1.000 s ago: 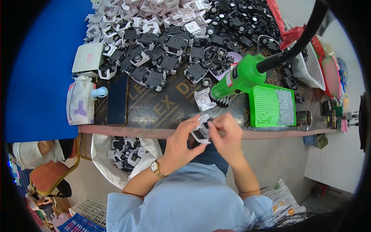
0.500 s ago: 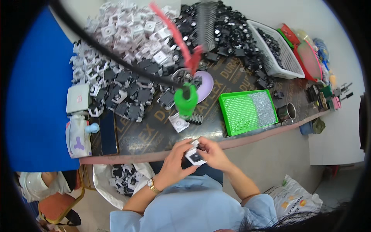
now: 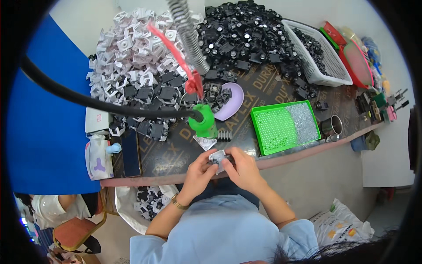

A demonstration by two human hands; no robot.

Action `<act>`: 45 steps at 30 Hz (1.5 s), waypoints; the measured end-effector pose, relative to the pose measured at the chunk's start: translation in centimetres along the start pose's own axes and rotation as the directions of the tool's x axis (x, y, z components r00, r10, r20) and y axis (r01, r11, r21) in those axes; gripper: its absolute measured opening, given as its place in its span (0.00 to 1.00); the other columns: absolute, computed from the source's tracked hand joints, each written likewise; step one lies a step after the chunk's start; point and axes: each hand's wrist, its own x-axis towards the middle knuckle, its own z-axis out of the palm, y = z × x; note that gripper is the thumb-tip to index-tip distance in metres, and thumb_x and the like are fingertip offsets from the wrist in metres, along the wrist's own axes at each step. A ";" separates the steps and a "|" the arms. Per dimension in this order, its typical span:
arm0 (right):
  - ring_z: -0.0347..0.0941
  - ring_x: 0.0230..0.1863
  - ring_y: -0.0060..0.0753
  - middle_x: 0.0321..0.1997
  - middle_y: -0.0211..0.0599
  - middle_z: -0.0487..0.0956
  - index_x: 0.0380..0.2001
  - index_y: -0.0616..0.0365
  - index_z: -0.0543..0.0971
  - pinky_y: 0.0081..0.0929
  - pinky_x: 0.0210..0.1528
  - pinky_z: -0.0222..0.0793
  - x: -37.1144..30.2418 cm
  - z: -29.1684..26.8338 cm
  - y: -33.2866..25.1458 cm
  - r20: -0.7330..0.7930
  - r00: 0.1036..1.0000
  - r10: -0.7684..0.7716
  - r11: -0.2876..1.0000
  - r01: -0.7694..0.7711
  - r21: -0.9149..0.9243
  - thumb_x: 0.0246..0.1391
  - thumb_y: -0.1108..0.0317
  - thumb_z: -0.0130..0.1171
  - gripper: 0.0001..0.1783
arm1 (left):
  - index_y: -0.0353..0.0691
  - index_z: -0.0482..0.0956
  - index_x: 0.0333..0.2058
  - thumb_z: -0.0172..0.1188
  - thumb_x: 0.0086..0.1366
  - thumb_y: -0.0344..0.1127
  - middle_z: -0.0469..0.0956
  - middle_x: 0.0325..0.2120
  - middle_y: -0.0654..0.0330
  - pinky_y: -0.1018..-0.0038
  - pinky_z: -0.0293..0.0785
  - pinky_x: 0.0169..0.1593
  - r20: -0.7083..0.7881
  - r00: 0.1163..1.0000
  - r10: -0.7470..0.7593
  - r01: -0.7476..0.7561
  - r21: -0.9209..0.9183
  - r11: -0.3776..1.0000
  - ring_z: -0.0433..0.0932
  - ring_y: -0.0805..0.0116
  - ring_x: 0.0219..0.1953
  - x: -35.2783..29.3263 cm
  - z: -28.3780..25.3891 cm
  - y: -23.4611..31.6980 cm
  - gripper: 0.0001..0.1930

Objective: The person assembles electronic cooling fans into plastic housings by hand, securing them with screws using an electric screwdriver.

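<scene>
- The left hand (image 3: 198, 170) was curled around a small white-and-black plastic part (image 3: 218, 157), its fingertips pinching the part's left side; a watch sat on that wrist.
- The right hand (image 3: 242, 167) closed over the same part from the other side, thumb and forefinger pressed to its top edge, so the piece sat between both hands, just over the table's near edge (image 3: 281, 159).
- Just beyond the fingers hung a green power screwdriver (image 3: 204, 123) on a black hose, with a small grey piece (image 3: 205, 142) and a black comb-like part (image 3: 224, 135) lying beneath it.
- Further out from the right hand lay a green tray (image 3: 274, 127) of tiny fasteners and a lilac dish (image 3: 233, 100); heaps of white parts (image 3: 132, 48) and black parts (image 3: 246, 35) filled the far side.
- Risk, as I judged it: the part was gripped only at its edges over the table lip, so a slip of the fingertips could drop it to the floor or into the bag (image 3: 145, 207) below.
- The dangling screwdriver hung close enough that a raised hand might knock it.
</scene>
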 end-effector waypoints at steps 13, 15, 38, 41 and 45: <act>0.78 0.36 0.53 0.36 0.47 0.79 0.42 0.60 0.77 0.43 0.38 0.74 18.4 -7.6 10.7 -0.135 0.956 -0.260 0.915 0.200 -0.351 0.56 0.70 0.63 0.11 | 0.32 0.77 0.56 0.60 0.64 0.26 0.74 0.42 0.59 0.80 0.75 0.35 -0.249 0.959 0.134 -0.002 0.469 0.883 0.78 0.76 0.32 -1.7 -7.3 1.1 0.21; 0.76 0.42 0.53 0.38 0.47 0.78 0.42 0.59 0.77 0.44 0.44 0.74 23.2 -6.9 13.2 -0.098 0.965 -0.243 0.888 0.181 -0.423 0.54 0.70 0.64 0.12 | 0.31 0.78 0.54 0.63 0.63 0.29 0.74 0.36 0.58 0.78 0.75 0.33 -0.239 0.927 0.289 -0.061 0.663 0.746 0.75 0.74 0.30 -1.5 -6.6 0.6 0.20; 0.72 0.50 0.57 0.63 0.59 0.68 0.43 0.62 0.71 0.43 0.54 0.72 2.3 -5.0 4.8 0.469 0.829 -0.305 0.854 0.456 -0.251 0.43 0.77 0.63 0.21 | 0.39 0.63 0.65 0.78 0.49 0.36 0.74 0.54 0.54 0.70 0.77 0.45 -0.047 0.908 0.415 -0.195 0.831 0.521 0.76 0.59 0.47 -2.0 -6.4 1.1 0.46; 0.71 0.52 0.59 0.62 0.60 0.68 0.43 0.62 0.70 0.44 0.55 0.71 0.3 -3.0 3.3 0.307 0.925 -0.223 0.907 0.313 -0.283 0.46 0.73 0.67 0.22 | 0.37 0.64 0.64 0.77 0.50 0.34 0.74 0.54 0.53 0.69 0.77 0.46 -0.027 0.906 0.421 -0.211 0.835 0.508 0.76 0.59 0.47 -2.2 -7.0 0.1 0.44; 0.71 0.54 0.59 0.59 0.56 0.69 0.44 0.61 0.72 0.44 0.55 0.72 0.7 -3.0 2.4 0.294 0.939 -0.179 0.967 0.223 -0.121 0.44 0.71 0.72 0.25 | 0.38 0.63 0.65 0.77 0.50 0.34 0.76 0.53 0.55 0.68 0.76 0.49 -0.065 0.922 0.381 -0.185 0.792 0.582 0.76 0.61 0.49 -2.0 -7.1 0.8 0.44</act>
